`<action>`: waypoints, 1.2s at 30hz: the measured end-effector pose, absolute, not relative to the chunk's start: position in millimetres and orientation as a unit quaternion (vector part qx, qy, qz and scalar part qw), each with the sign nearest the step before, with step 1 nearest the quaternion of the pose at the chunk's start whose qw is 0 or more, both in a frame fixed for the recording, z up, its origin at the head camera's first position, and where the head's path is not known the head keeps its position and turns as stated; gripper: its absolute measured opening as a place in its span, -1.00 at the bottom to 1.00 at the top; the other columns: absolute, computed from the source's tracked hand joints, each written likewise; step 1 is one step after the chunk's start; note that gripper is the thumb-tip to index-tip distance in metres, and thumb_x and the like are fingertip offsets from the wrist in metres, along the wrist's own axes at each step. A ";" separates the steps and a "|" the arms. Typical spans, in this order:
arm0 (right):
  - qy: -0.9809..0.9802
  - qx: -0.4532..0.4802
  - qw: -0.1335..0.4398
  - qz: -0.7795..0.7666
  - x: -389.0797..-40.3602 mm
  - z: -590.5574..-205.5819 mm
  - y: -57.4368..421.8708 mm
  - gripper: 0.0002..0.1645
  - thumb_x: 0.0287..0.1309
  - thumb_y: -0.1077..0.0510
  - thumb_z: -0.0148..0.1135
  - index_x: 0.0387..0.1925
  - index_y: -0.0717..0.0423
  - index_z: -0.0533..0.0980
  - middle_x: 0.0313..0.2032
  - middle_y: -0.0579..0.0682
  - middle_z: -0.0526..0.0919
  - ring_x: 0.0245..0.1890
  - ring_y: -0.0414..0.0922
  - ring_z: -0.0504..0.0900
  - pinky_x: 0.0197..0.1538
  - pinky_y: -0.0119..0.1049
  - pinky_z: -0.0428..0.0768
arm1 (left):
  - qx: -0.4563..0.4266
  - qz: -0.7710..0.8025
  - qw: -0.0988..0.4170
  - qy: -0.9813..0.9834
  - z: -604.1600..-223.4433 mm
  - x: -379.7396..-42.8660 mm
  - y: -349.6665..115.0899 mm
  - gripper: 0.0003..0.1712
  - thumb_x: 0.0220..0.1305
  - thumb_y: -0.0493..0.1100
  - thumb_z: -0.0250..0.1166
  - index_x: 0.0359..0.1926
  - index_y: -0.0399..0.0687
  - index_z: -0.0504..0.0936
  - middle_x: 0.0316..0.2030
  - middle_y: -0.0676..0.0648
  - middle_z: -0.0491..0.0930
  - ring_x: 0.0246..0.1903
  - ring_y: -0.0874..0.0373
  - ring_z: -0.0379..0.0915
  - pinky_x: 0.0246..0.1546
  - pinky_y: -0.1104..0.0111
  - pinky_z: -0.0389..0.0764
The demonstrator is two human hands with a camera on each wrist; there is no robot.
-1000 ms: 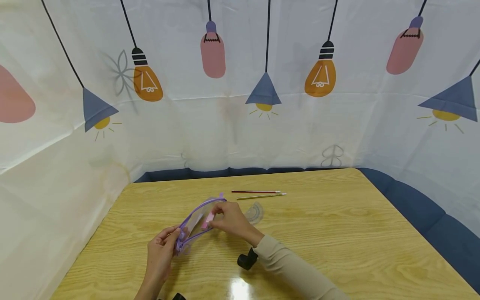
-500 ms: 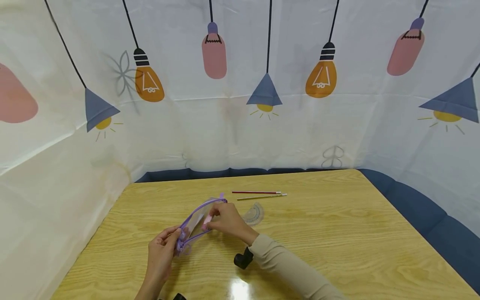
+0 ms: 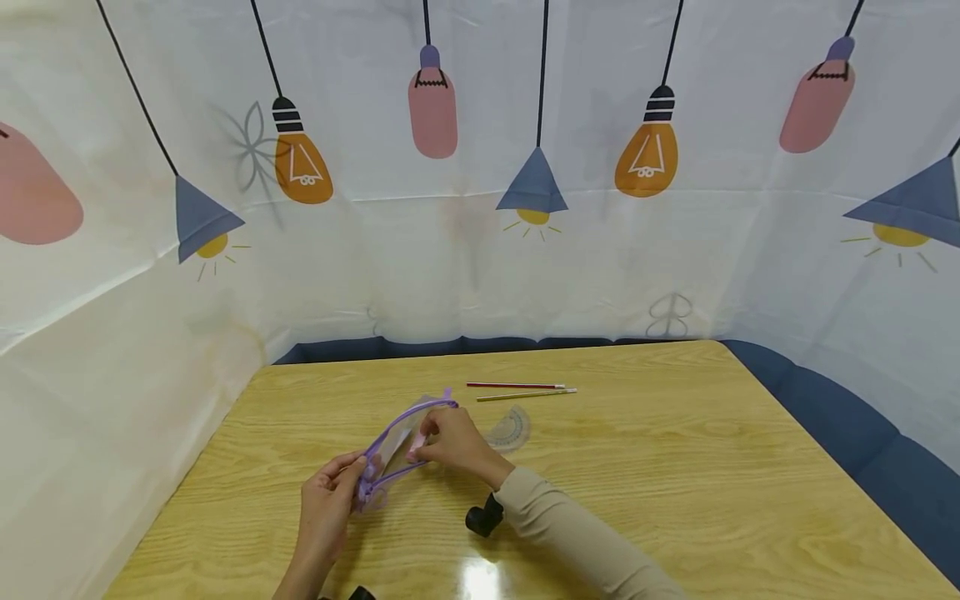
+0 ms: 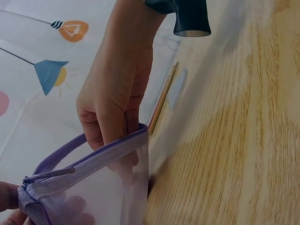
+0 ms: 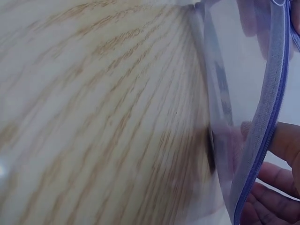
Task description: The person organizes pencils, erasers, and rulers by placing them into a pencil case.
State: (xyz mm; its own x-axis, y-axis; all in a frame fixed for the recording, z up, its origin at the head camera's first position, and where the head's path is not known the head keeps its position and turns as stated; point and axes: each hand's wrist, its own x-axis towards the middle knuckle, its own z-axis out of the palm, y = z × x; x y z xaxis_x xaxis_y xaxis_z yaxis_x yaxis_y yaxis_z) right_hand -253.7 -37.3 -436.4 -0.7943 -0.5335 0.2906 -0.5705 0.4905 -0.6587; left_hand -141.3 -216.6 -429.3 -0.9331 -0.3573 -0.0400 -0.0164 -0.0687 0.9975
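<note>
A see-through mesh pencil pouch [image 3: 391, 436] with a purple zip stands unzipped at the left of the table. My left hand [image 3: 325, 498] pinches its near end; in the left wrist view only fingertips [image 4: 8, 196] show at the zip's corner. My right hand [image 3: 456, 442] reaches into the mouth of the pouch, thumb and fingers pinching a small pink block [image 3: 417, 446] partly covered by the hand. Seen from the left wrist, the right hand's fingers [image 4: 110, 125] go down past the zip edge. Something pale and flat [image 3: 395, 446] lies inside the pouch.
A red pencil [image 3: 515, 385] and a gold-coloured pencil [image 3: 525, 395] lie on the wooden table [image 3: 675, 467] beyond the hands. A clear protractor [image 3: 510, 429] rests just right of the right hand. A black wrist camera [image 3: 483, 517] sits under the right sleeve.
With the pink block, my right hand has sunk slightly lower and further left into the pouch mouth. My left hand keeps its hold on the pouch end.
</note>
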 end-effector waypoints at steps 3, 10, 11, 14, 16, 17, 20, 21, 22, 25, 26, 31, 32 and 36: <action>-0.863 0.321 0.015 0.391 -253.7 -435.0 -38.7 -0.70 -0.12 0.10 0.59 -0.42 0.15 0.63 -0.46 -0.13 0.63 -0.42 -0.29 0.52 -0.31 -0.47 0.49 | 0.142 -0.718 0.117 -0.672 -429.0 -141.8 -216.2 -0.71 0.38 -0.23 0.22 -0.03 -0.42 0.59 -0.36 -0.07 0.71 -0.44 0.16 0.63 -0.50 0.41 0.62; -0.862 0.334 0.026 0.380 -254.3 -432.6 -42.8 -0.71 -0.11 0.14 0.58 -0.40 0.19 0.63 -0.45 -0.12 0.60 -0.46 -0.32 0.46 -0.36 -0.48 0.46 | 0.144 -0.719 0.116 -0.670 -427.9 -142.2 -216.3 -0.71 0.38 -0.21 0.23 -0.03 -0.38 0.61 -0.38 -0.06 0.71 -0.44 0.16 0.64 -0.48 0.40 0.62; -0.861 0.336 0.028 0.380 -254.3 -432.7 -43.5 -0.71 -0.12 0.15 0.58 -0.39 0.20 0.63 -0.45 -0.11 0.61 -0.46 -0.32 0.46 -0.36 -0.48 0.47 | 0.143 -0.720 0.116 -0.670 -427.7 -142.1 -216.5 -0.71 0.38 -0.21 0.23 -0.03 -0.38 0.61 -0.38 -0.05 0.71 -0.43 0.16 0.64 -0.48 0.40 0.62; -0.858 0.341 0.029 0.382 -254.8 -433.4 -46.0 -0.71 -0.12 0.19 0.58 -0.39 0.25 0.63 -0.46 -0.09 0.62 -0.46 -0.33 0.48 -0.37 -0.50 0.48 | 0.145 -0.722 0.114 -0.667 -427.4 -141.5 -217.3 -0.71 0.38 -0.20 0.23 -0.04 -0.37 0.62 -0.39 -0.03 0.70 -0.43 0.17 0.63 -0.46 0.41 0.62; -0.859 0.342 0.031 0.380 -255.4 -434.5 -47.5 -0.72 -0.13 0.20 0.57 -0.39 0.26 0.64 -0.47 -0.10 0.63 -0.48 -0.34 0.49 -0.39 -0.52 0.47 | 0.146 -0.724 0.115 -0.664 -427.5 -141.3 -217.6 -0.73 0.38 -0.21 0.24 -0.05 -0.36 0.62 -0.39 -0.03 0.70 -0.43 0.19 0.62 -0.47 0.41 0.61; -0.860 0.342 0.033 0.378 -255.5 -435.0 -47.9 -0.72 -0.13 0.19 0.58 -0.40 0.26 0.64 -0.49 -0.11 0.62 -0.49 -0.34 0.48 -0.41 -0.52 0.47 | 0.147 -0.725 0.115 -0.663 -427.6 -141.3 -217.6 -0.74 0.38 -0.22 0.23 -0.05 -0.35 0.62 -0.39 -0.02 0.70 -0.43 0.19 0.62 -0.47 0.41 0.62; -0.866 0.336 0.038 0.368 -255.7 -435.0 -48.0 -0.71 -0.13 0.17 0.58 -0.39 0.24 0.65 -0.50 -0.13 0.60 -0.50 -0.35 0.45 -0.42 -0.53 0.44 | 0.141 -0.725 0.118 -0.663 -427.9 -141.5 -216.8 -0.74 0.38 -0.23 0.22 -0.06 -0.37 0.62 -0.38 -0.03 0.70 -0.43 0.19 0.63 -0.47 0.40 0.62; -0.868 0.332 0.038 0.367 -255.7 -434.9 -47.7 -0.71 -0.13 0.17 0.58 -0.38 0.24 0.65 -0.50 -0.13 0.60 -0.50 -0.34 0.44 -0.42 -0.52 0.44 | 0.141 -0.725 0.120 -0.664 -428.0 -141.6 -216.5 -0.74 0.38 -0.23 0.22 -0.06 -0.38 0.62 -0.38 -0.03 0.70 -0.44 0.18 0.63 -0.47 0.40 0.63; -0.868 0.331 0.037 0.367 -255.6 -434.8 -47.2 -0.71 -0.14 0.17 0.57 -0.38 0.23 0.65 -0.50 -0.12 0.60 -0.50 -0.33 0.44 -0.42 -0.51 0.44 | 0.140 -0.723 0.119 -0.665 -428.1 -141.6 -216.2 -0.74 0.38 -0.23 0.22 -0.06 -0.38 0.62 -0.38 -0.03 0.71 -0.44 0.18 0.64 -0.47 0.40 0.63; -0.867 0.330 0.033 0.372 -254.7 -434.9 -45.6 -0.71 -0.13 0.20 0.56 -0.35 0.26 0.66 -0.43 -0.07 0.64 -0.46 -0.28 0.47 -0.36 -0.48 0.47 | 0.144 -0.723 0.114 -0.666 -428.3 -140.5 -215.9 -0.75 0.38 -0.23 0.21 -0.06 -0.37 0.62 -0.39 -0.03 0.70 -0.44 0.17 0.63 -0.48 0.41 0.62; -0.866 0.331 0.032 0.373 -254.4 -435.3 -45.0 -0.71 -0.13 0.21 0.55 -0.34 0.27 0.66 -0.41 -0.05 0.65 -0.44 -0.26 0.49 -0.33 -0.47 0.49 | 0.147 -0.724 0.112 -0.665 -428.4 -140.2 -215.7 -0.76 0.38 -0.24 0.21 -0.07 -0.36 0.62 -0.39 -0.03 0.70 -0.44 0.17 0.64 -0.47 0.41 0.62; -0.869 0.330 0.038 0.367 -255.2 -437.7 -42.4 -0.70 -0.11 0.20 0.54 -0.31 0.26 0.65 -0.36 -0.01 0.66 -0.36 -0.21 0.52 -0.27 -0.43 0.49 | 0.146 -0.729 0.110 -0.660 -429.0 -139.5 -215.8 -0.77 0.38 -0.25 0.21 -0.07 -0.35 0.63 -0.39 -0.03 0.71 -0.43 0.17 0.64 -0.47 0.41 0.62; -0.870 0.331 0.044 0.364 -255.9 -437.5 -42.1 -0.71 -0.11 0.20 0.54 -0.31 0.25 0.66 -0.36 -0.02 0.66 -0.36 -0.22 0.52 -0.27 -0.43 0.49 | 0.145 -0.730 0.112 -0.659 -429.0 -139.6 -215.9 -0.77 0.38 -0.25 0.21 -0.07 -0.35 0.63 -0.39 -0.03 0.71 -0.43 0.16 0.64 -0.47 0.41 0.62; -0.872 0.326 0.044 0.362 -256.8 -434.8 -41.7 -0.73 -0.08 0.18 0.53 -0.31 0.23 0.66 -0.36 -0.04 0.66 -0.35 -0.24 0.51 -0.26 -0.44 0.49 | 0.144 -0.727 0.115 -0.661 -428.5 -140.2 -216.2 -0.76 0.38 -0.24 0.21 -0.07 -0.37 0.62 -0.39 -0.04 0.71 -0.44 0.15 0.64 -0.47 0.38 0.63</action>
